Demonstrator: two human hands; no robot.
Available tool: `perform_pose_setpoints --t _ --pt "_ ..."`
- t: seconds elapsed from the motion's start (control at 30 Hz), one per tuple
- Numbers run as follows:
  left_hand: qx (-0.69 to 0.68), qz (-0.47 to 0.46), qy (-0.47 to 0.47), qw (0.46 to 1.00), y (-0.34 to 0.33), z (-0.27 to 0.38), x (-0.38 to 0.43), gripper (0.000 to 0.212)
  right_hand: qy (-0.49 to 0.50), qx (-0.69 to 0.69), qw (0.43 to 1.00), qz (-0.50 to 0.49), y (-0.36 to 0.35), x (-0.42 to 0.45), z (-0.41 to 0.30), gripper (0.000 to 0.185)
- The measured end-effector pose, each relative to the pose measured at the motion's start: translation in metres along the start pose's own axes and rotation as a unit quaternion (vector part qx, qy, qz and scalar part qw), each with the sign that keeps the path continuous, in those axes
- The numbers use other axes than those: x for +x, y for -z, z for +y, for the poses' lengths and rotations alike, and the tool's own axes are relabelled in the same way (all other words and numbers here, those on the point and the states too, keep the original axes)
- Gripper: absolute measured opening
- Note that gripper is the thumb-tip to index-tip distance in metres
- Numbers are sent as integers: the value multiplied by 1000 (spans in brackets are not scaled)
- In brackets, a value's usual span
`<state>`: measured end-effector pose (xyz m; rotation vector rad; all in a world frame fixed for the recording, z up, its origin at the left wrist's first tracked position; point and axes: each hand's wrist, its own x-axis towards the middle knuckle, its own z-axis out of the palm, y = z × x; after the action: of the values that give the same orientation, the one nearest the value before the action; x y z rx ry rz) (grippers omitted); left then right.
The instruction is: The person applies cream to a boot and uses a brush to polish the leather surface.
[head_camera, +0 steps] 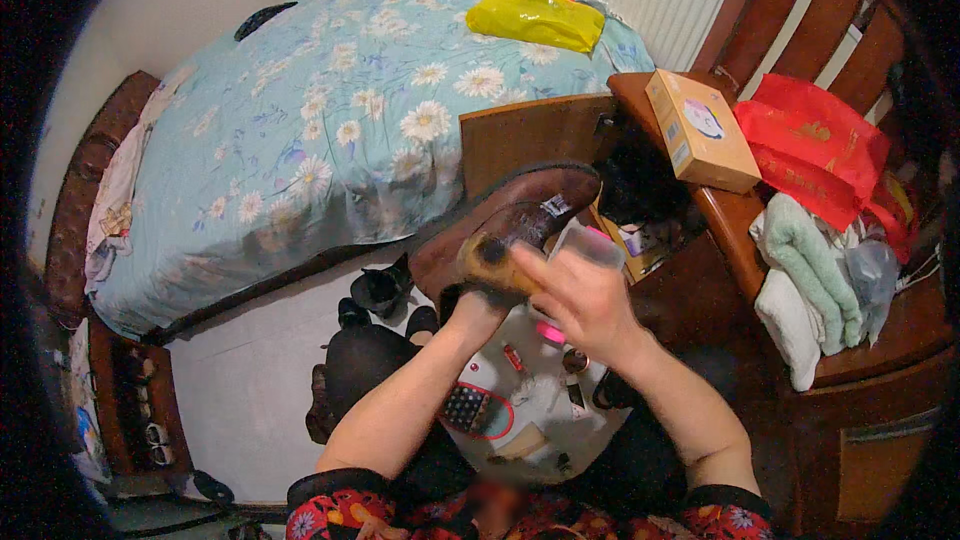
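In front of me a brown leather shoe [510,214] is tilted, toe towards the upper right. My left hand [480,315] reaches into its opening and holds it up from inside; the fingers are hidden. A tan, soft-looking piece [487,270] with a dark patch lies against the shoe just above my left wrist. My blurred right hand [585,300] has its fingertips at this piece, and whether they grip it is unclear. Behind that hand shows a clear plastic box [600,247] with pink edges. A black polka-dot pouch with red trim [476,410] lies below, on a pale round surface [487,382].
A bed with a floral cover [330,112] carries a yellow bag [536,15]. On the right, a wooden bench [739,262] holds a cardboard box [701,131], a red bag [817,142] and folded towels [810,277]. Black footwear [379,291] lies on the floor.
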<state>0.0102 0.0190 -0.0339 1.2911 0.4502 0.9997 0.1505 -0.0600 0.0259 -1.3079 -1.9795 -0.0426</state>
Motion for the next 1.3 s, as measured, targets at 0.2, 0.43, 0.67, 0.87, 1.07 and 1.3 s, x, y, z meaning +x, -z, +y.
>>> perform_pose_setpoints --t 0.2,0.43,0.67,0.87,1.07,1.3 --pt "58 57 17 997 -12 -11 15 41 -42 -83 995 29 1 5 9 51" --pt "89 67 6 994 -25 -16 17 41 -131 -202 970 19 19 16 27 54" --pt "112 65 12 992 -25 -18 10 42 -126 -245 960 41 16 16 48 41" --pt "121 60 28 991 -15 -17 1 42 -179 -193 962 74 13 5 51 43" --pt "122 56 19 991 -28 -17 12 42 -166 -203 963 56 16 14 47 41" --pt "131 72 14 989 -28 -21 1 43 -61 -180 981 -27 8 22 -12 47"
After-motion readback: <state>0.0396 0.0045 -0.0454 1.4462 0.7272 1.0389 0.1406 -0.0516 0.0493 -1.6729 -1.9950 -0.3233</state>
